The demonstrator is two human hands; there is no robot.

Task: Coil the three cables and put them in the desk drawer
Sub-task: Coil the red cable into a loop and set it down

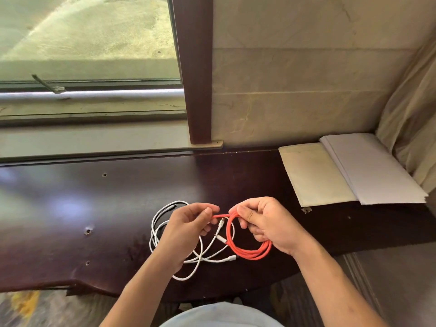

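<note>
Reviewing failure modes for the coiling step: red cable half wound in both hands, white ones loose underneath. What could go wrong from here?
1. The right hand holds the coiled red braided cable while the left hand pinches its free end; a slack grip could let the loops spring open.
2. The coil hangs just above the loose white cables on the dark wooden desk; it may snag and drag them.
3. No drawer is in view, so stowing probably means carrying the coil one-handed.

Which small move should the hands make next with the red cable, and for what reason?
Probably the left hand should wrap its pinched free end around the red cable, because the right hand already holds it in loops and only that short end stays out. The white cables lie loose on the desk.
</note>
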